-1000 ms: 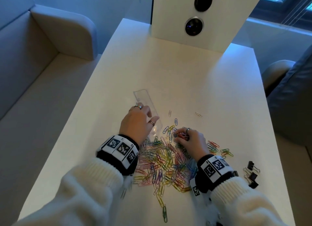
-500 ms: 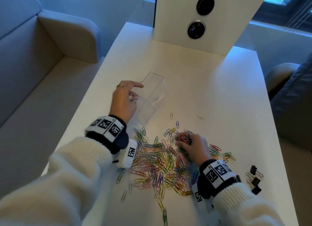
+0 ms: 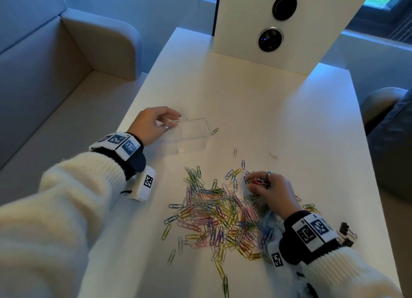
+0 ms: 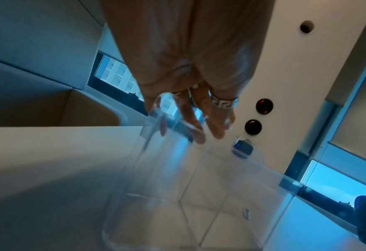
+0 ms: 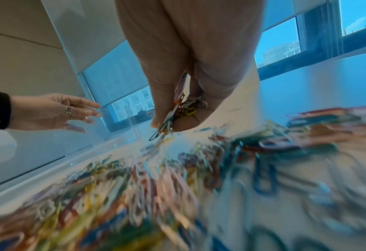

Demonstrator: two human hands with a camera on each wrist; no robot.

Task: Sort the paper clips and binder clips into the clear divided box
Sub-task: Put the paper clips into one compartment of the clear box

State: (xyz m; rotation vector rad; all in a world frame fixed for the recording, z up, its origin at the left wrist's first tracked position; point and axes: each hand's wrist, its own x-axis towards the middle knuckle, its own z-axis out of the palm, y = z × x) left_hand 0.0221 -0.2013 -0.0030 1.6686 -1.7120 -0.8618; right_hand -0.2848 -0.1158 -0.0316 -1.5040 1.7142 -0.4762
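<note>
The clear box stands upright on the white table, left of and beyond the clips; it looks empty. My left hand pinches its near rim, thumb on one side of the wall and fingers on the other. A big pile of coloured paper clips lies in front of me. At the pile's far right edge, my right hand grips a small bunch of paper clips. Black binder clips lie by my right wrist.
Stray paper clips lie beside the box and farther right. A white upright panel with two round lenses stands at the table's far end. A sofa runs along the left, and a chair sits at the right.
My left hand lifted the clear box off the pile, carried it left and away, and stood it upright. The right hand stayed at the pile, holding its bunch of clips.
</note>
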